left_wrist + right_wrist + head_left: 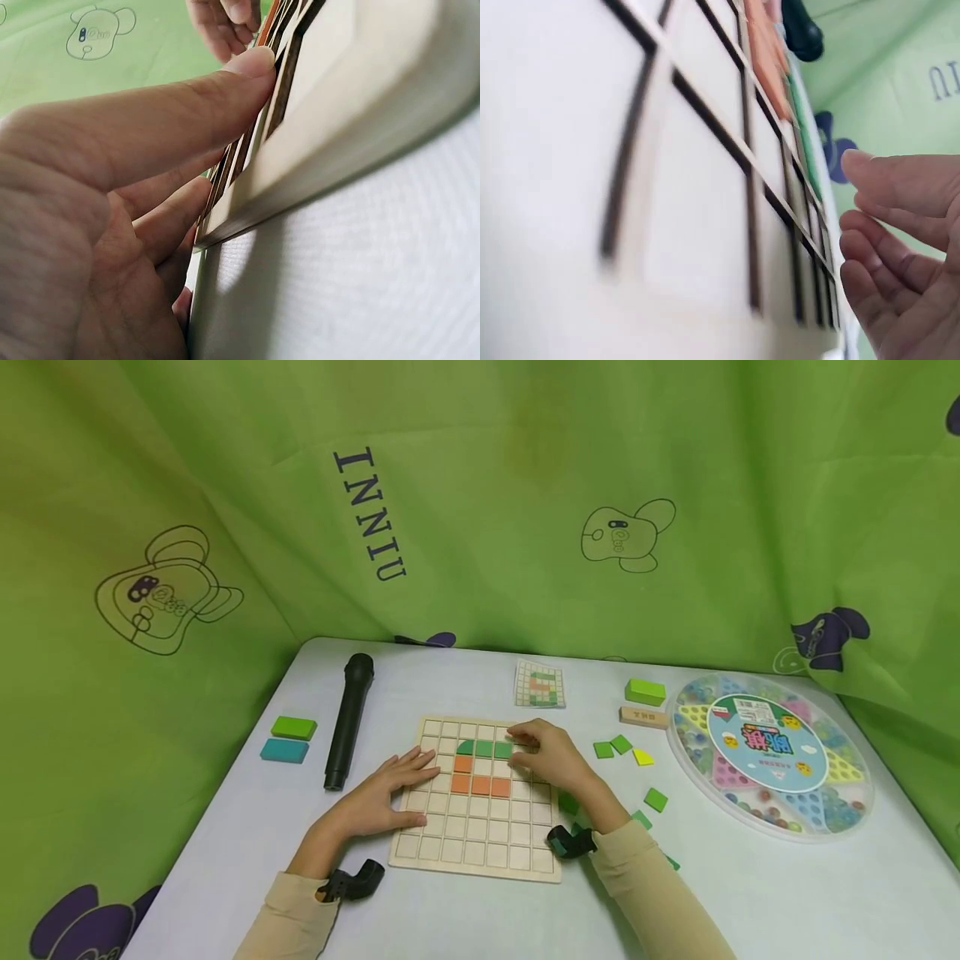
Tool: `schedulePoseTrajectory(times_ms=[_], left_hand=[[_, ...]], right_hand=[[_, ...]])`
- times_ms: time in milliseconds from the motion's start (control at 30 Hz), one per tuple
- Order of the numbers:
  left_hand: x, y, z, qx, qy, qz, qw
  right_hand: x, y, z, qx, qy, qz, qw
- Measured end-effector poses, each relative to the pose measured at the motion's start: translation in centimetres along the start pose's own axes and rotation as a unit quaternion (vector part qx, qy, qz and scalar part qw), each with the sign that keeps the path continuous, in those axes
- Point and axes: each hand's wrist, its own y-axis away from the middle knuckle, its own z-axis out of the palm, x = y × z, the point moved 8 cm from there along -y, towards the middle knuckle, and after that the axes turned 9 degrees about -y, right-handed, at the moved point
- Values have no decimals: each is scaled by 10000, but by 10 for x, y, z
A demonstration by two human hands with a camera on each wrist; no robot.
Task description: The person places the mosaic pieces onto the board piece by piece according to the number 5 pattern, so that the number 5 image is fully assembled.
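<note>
A square wooden grid board (477, 833) lies on the table with several green and orange tiles in its cells. Three green tiles (483, 749) form a row near its far side; orange tiles (481, 785) sit below them. My left hand (375, 800) rests on the board's left edge with fingers spread, the thumb (187, 112) lying over the rim in the left wrist view. Over the far right part of the board is my right hand (557, 758), its fingertips close to the rightmost green tile. In the right wrist view its fingers (892, 187) are loosely bent, with no piece between them.
Right of the board lie loose green squares (656, 799) and a yellow quarter-round piece (642, 757); my right forearm partly hides more green pieces. A pattern card (540, 684), blocks (645, 692), a round marble game box (847, 802) and a black microphone (348, 722) stand around it.
</note>
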Motion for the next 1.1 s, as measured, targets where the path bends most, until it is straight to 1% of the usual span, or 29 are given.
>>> schedulePoseTrajectory(times_ms=[100, 200, 300, 400, 500, 567, 733, 867, 1000, 1100], left_hand=[[0, 1, 0, -14, -31, -15, 10000], [1, 1, 0, -14, -50, -3, 10000], [1, 0, -1, -7, -68, 15, 10000], [3, 0, -1, -4, -81, 30, 10000], [3, 0, -2, 20, -67, 40, 10000], [4, 0, -2, 40, -67, 31, 10000], [3, 1, -3, 29, -35, -4, 10000], [3, 1, -2, -21, -7, -37, 10000], [4, 0, -2, -22, -6, -60, 10000], [4, 1, -2, -9, -3, -47, 10000]], right_hand=[[4, 7, -16, 180, -100, -3, 9998], [11, 17, -36, 369, -93, 9, 9993], [24, 30, -58, 577, -38, 118, 9983], [38, 43, -79, 765, 134, 257, 9966], [52, 53, -95, 874, 257, 374, 9951], [56, 56, -103, 916, 262, 370, 9948], [64, 56, -109, 811, 355, 352, 9954], [70, 53, -107, 689, 693, 332, 9947], [72, 50, -105, 693, 1001, 179, 9924], [73, 50, -104, 769, 1091, 226, 9908]])
